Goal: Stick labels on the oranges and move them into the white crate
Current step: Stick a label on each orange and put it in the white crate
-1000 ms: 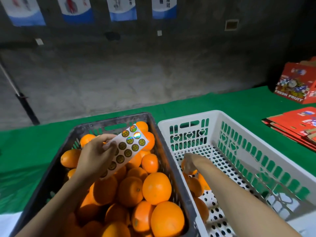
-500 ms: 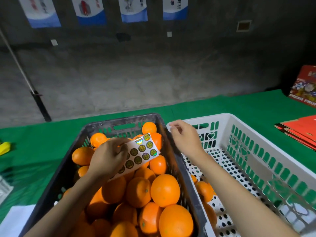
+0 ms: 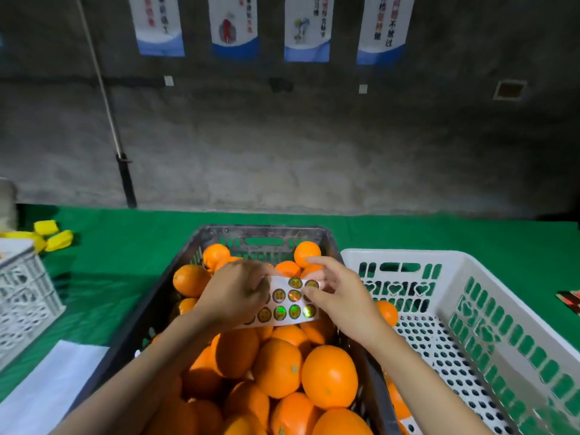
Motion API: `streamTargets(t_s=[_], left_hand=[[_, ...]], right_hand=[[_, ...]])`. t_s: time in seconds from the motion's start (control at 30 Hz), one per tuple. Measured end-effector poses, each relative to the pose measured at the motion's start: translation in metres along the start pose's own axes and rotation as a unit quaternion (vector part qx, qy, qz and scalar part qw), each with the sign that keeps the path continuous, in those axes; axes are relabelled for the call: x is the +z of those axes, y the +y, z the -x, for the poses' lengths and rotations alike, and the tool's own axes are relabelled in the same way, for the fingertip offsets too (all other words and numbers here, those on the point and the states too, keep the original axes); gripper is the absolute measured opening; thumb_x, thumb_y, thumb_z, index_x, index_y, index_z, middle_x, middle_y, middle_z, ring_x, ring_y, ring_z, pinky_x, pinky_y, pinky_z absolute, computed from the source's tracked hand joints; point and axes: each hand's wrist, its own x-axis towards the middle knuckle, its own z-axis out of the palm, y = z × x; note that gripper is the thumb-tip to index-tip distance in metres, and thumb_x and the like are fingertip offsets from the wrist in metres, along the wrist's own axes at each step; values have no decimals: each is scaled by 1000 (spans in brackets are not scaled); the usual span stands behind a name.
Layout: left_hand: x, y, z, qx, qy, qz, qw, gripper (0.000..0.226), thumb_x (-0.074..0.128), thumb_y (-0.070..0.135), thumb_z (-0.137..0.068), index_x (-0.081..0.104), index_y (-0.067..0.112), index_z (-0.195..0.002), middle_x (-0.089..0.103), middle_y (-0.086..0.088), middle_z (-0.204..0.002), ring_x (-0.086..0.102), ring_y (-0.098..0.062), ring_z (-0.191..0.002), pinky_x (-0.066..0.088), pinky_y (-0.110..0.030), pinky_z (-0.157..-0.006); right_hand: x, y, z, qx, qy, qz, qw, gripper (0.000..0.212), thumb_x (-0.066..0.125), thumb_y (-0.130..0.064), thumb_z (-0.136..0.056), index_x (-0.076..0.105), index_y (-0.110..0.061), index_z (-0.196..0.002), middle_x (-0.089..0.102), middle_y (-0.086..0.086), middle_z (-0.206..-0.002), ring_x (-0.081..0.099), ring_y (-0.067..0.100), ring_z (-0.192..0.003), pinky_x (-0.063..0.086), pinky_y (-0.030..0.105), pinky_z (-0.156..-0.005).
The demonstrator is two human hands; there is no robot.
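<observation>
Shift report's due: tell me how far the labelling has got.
Done: a few oranges lie in the white perforated plastic crate. In hand: left hand holds the white sheet of round labels, right hand pinches its edge. Left: the dark plastic crate, heaped with more oranges.

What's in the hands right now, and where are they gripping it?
Both hold the label sheet: the left hand grips its left end, and the right hand pinches its right edge.

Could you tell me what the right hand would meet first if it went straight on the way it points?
The right hand points leftward, fingertips at the label sheet, so that sheet comes first; just beyond it is the left hand holding the sheet. Depth is uncertain.
</observation>
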Motion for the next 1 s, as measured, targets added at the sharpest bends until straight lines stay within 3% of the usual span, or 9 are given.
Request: streamTargets(t_s=[0.07, 0.17, 0.3, 0.47, 0.63, 0.9, 1.0], left_hand=[[-3, -2, -1, 9, 30, -7, 999, 26, 49, 26, -97, 71, 12, -99, 69, -5, -92, 63, -20, -83, 51, -40, -70], [-4, -2, 1, 34, 45, -60, 997, 43, 39, 39, -95, 71, 13, -105, 70, -5, -97, 61, -21, -92, 48, -41, -83], [-3, 8, 0, 47, 110, -56, 991, 43, 50, 45, -93, 71, 17, -117, 71, -1, -113, 61, -20, -108, 42, -41, -97], [-3, 19, -3, 59, 97, -5, 994, 49, 41, 52, -96, 73, 17, -110, 71, -1, -107, 61, -12, -97, 41, -20, -82], [-7, 22, -2, 53, 103, 31, 993, 54, 35, 51, -92, 76, 16, -101, 69, 0, -98, 57, -8, -87, 43, -20, -74], [1, 18, -4, 31, 104, 66, 992, 19, 58, 31, -96, 75, 22, -95, 68, 6, -98, 55, -5, -91, 44, -24, -78], [3, 17, -5, 44, 94, 58, 993, 21, 55, 31, -97, 74, 23, -94, 69, 7, -97, 55, -3, -88, 44, -25, -78]], right_hand=[[2, -2, -2, 23, 14, -70, 997, 42, 70, -9, -92, 60, -24, -129, 72, 0, -110, 71, 14, -98, 61, 33, -78], [4, -4, 0, 34, 39, -155, 987, 24, 70, -7, -91, 70, -21, -110, 78, 2, -98, 76, 17, -87, 61, 27, -67], [9, -4, 2, 20, 50, -183, 982, 13, 71, -12, -91, 74, -17, -103, 79, 2, -92, 76, 20, -85, 61, 27, -67], [12, -6, 3, 12, 51, -181, 982, 11, 73, -14, -90, 74, -17, -101, 79, -1, -91, 76, 18, -84, 60, 23, -64], [14, -7, 3, 14, 40, -180, 983, 14, 74, -15, -90, 74, -18, -103, 78, -1, -93, 76, 18, -86, 60, 25, -66], [14, -7, 2, 11, 53, -178, 982, 14, 74, -14, -89, 77, -28, -88, 78, 2, -89, 76, 19, -82, 60, 24, -64], [13, -6, 0, 11, 66, -171, 983, 18, 75, -13, -88, 77, -30, -85, 78, 2, -86, 76, 18, -81, 59, 24, -64]])
